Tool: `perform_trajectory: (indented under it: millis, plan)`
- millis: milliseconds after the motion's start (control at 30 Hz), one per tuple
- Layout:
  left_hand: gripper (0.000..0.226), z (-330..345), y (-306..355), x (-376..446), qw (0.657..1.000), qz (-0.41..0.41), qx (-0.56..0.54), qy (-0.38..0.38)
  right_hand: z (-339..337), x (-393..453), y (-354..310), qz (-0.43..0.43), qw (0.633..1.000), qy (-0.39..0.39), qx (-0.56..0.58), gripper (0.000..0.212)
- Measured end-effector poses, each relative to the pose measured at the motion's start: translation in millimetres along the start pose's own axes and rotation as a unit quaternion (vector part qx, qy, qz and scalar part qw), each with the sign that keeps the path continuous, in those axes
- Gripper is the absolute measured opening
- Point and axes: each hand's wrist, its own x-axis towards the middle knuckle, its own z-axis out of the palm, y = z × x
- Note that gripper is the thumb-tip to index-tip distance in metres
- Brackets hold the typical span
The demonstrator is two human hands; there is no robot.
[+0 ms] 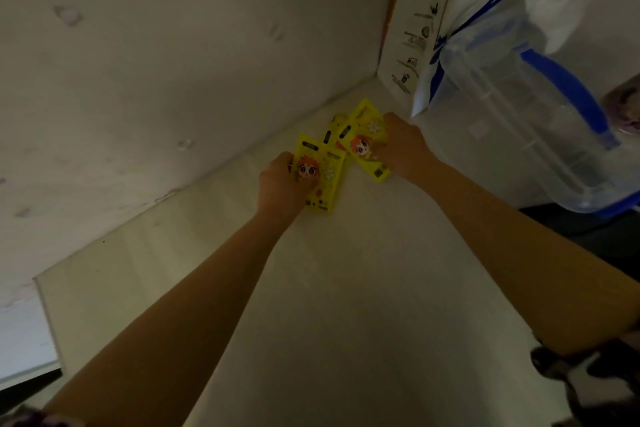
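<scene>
Packets, count: three yellow, flat, clustered near the far corner of the surface (346, 288); the outer two have a cartoon face printed on them.
Left packet (320, 177): lies flat, nearest the surface's left edge of the three, long side running toward the wall (173, 80).
Middle packet (329, 135): mostly covered by the other two, only a strip shows.
Right packet (363, 140): tilted, its top overlapping the middle one, deepest in the corner.
Left grip (282, 184): one, fingers curled round the left packet's left edge, grasping it.
Right grip (403, 146): one, fingers bent onto the right packet's right side, grasping it.
Carton (412, 28): one, white, upright along the surface's right edge, just beside the packets.
Pitcher (519, 121): one, clear with blue handle (568, 87), wrapped in clear plastic, at the right edge near the carton.
</scene>
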Motion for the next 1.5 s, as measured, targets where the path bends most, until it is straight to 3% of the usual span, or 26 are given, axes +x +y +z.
perform_trajectory:
  millis: [167,267,367,500,633,767,900,1100,1233,1500]
  plan:
    - [0.02,10,-4,10,0.999,-0.002,0.053,0.004,11,36,2,-0.01,0.997,-0.01,-0.072,0.032]
    - [0.035,16,-14,16,0.99,0.009,0.14,0.017,14,46,5,-0.02,0.988,0.002,-0.154,0.052]
    - [0.042,20,-19,20,0.987,0.008,0.159,0.001,18,49,8,-0.036,0.987,-0.016,-0.158,0.066]
    - [0.044,25,-15,16,0.985,0.023,0.165,-0.038,22,48,10,-0.05,0.986,-0.02,-0.16,0.062]
    - [0.044,26,-11,11,0.994,-0.003,0.105,-0.043,23,43,6,-0.021,0.985,-0.017,-0.168,0.057]
    - [0.05,25,-7,-1,0.993,0.0,0.104,-0.051,26,38,14,0.058,0.994,-0.012,-0.094,0.062]
    - [0.056,21,-16,-19,0.986,-0.007,0.152,-0.066,25,19,24,0.118,0.991,-0.01,-0.062,0.079]
    - [0.039,7,-37,-56,0.989,-0.003,0.143,-0.033,19,-35,30,0.109,0.988,0.031,0.1,0.044]
    - [0.019,-2,-53,-91,0.997,-0.012,0.071,-0.002,23,-79,33,0.106,0.978,0.041,0.173,0.039]
    - [0.02,-12,-81,-171,0.997,-0.053,-0.053,0.028,46,-186,55,0.149,0.954,0.035,0.26,0.031]
